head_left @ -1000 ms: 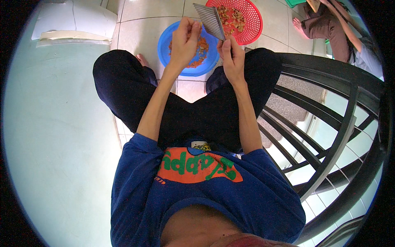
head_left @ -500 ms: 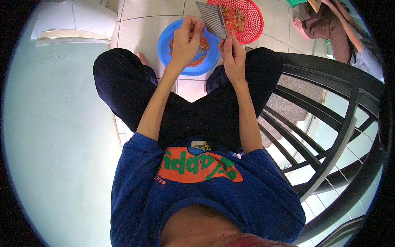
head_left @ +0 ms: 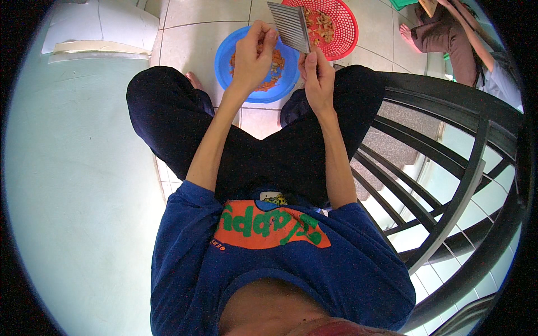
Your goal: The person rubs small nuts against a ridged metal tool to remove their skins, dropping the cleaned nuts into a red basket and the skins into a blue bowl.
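My right hand (head_left: 318, 81) is closed on the lower end of a crinkle cutter (head_left: 289, 27), whose ridged metal blade points up and to the left. Beside the blade, my left hand (head_left: 252, 61) is closed with its fingertips pinched together; whatever they hold, if anything, is too small or hidden to name. Both hands are above a blue basin (head_left: 223, 70) on the floor. Orange cut pieces (head_left: 269, 85) with some paler bits lie in the basin, partly hidden by my left hand. Behind the cutter stands a red colander (head_left: 351, 33) holding light brown pieces (head_left: 322, 25).
A black metal railing (head_left: 443, 95) curves along my right side, with grey steps (head_left: 400, 131) beyond it. At the upper right, another person's leg (head_left: 440, 45) and arms show near a green object (head_left: 400, 3). A pale wall (head_left: 84, 168) fills the left.
The cutter's blade has shifted very slightly, its tip a touch to the right. Both hands stay almost in the same place.
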`<control>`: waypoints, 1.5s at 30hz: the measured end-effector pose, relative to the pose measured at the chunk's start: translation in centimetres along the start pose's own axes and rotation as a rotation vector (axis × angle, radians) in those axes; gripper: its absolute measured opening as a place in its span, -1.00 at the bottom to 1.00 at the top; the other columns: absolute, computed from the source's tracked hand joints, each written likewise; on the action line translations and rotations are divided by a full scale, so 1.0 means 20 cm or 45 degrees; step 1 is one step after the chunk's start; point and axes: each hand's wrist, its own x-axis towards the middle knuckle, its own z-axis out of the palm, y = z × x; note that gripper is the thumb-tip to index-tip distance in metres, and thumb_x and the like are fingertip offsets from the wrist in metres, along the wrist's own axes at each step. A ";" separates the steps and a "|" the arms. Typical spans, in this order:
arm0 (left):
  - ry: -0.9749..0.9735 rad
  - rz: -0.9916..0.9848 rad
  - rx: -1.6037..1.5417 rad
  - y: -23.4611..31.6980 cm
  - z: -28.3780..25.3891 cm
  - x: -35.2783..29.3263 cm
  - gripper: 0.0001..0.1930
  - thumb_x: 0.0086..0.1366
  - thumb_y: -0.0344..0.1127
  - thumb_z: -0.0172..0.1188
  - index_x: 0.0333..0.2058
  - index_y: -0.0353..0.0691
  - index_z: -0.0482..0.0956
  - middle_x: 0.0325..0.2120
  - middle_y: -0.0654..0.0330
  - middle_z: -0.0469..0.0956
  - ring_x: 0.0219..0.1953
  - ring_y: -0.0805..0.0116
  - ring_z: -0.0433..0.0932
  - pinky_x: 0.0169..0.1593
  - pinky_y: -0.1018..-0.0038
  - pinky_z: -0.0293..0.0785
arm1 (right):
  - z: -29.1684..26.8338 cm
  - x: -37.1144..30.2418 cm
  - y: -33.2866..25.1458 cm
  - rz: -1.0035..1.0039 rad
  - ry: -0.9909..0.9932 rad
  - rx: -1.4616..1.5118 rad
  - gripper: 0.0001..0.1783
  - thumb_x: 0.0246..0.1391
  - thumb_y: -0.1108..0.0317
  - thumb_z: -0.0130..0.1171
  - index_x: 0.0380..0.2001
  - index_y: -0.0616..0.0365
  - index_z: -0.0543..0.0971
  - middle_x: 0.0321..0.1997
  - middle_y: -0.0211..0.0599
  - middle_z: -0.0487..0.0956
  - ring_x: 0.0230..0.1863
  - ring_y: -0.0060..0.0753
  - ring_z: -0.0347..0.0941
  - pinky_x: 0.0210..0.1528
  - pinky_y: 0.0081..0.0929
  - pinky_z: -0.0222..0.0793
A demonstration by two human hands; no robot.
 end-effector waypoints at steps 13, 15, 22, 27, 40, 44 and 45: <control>0.058 0.003 -0.052 0.00 0.00 0.00 -0.80 0.44 -0.31 0.03 -0.31 -0.35 0.43 -0.55 0.24 0.49 -0.47 0.58 0.41 -0.38 0.56 0.38 | 0.01 0.00 0.00 -0.063 -0.035 -0.020 -0.65 0.37 0.19 -0.07 -0.40 0.24 0.44 -0.55 -0.35 0.41 -0.48 -0.52 0.31 -0.39 -0.48 0.25; 0.064 0.007 -0.065 -0.01 0.00 0.00 -0.80 0.44 -0.31 0.03 -0.31 -0.35 0.44 -0.55 0.25 0.49 -0.48 0.59 0.41 -0.38 0.57 0.37 | 0.00 0.00 0.00 -0.058 -0.043 -0.011 -0.65 0.38 0.19 -0.07 -0.41 0.24 0.44 -0.55 -0.35 0.41 -0.48 -0.53 0.31 -0.40 -0.49 0.24; 0.096 0.024 -0.075 -0.01 0.00 0.00 -0.80 0.44 -0.31 0.04 -0.32 -0.34 0.46 -0.55 0.29 0.50 -0.49 0.63 0.39 -0.41 0.60 0.35 | 0.01 0.00 -0.01 -0.045 -0.054 0.015 -0.64 0.38 0.19 -0.08 -0.42 0.24 0.43 -0.56 -0.37 0.38 -0.48 -0.55 0.29 -0.40 -0.50 0.23; 0.097 0.013 -0.115 -0.03 0.00 0.00 -0.81 0.43 -0.32 0.05 -0.31 -0.34 0.46 -0.54 0.29 0.51 -0.49 0.65 0.40 -0.42 0.61 0.35 | 0.01 0.00 -0.01 -0.046 -0.049 0.020 -0.63 0.39 0.19 -0.09 -0.43 0.24 0.42 -0.56 -0.38 0.38 -0.48 -0.56 0.28 -0.40 -0.51 0.23; 0.134 0.041 -0.122 0.00 0.00 -0.01 -0.81 0.44 -0.30 0.04 -0.30 -0.33 0.47 -0.52 0.28 0.54 -0.48 0.64 0.42 -0.42 0.63 0.37 | 0.01 0.00 -0.01 -0.049 -0.051 0.090 -0.63 0.40 0.21 -0.10 -0.45 0.23 0.40 -0.58 -0.44 0.34 -0.51 -0.62 0.23 -0.46 -0.55 0.19; 0.125 0.037 -0.129 -0.01 0.01 0.00 -0.82 0.43 -0.31 0.05 -0.30 -0.32 0.47 -0.52 0.28 0.54 -0.48 0.65 0.42 -0.43 0.62 0.37 | 0.01 0.00 -0.01 -0.053 -0.041 0.093 -0.63 0.40 0.20 -0.10 -0.45 0.23 0.40 -0.58 -0.45 0.34 -0.51 -0.63 0.22 -0.46 -0.55 0.19; 0.132 0.041 -0.131 -0.01 0.01 0.00 -0.82 0.43 -0.32 0.05 -0.30 -0.32 0.47 -0.52 0.29 0.54 -0.48 0.65 0.42 -0.43 0.62 0.37 | 0.01 0.00 0.00 -0.055 -0.042 0.092 -0.63 0.40 0.20 -0.10 -0.45 0.23 0.40 -0.58 -0.45 0.33 -0.51 -0.63 0.22 -0.46 -0.55 0.19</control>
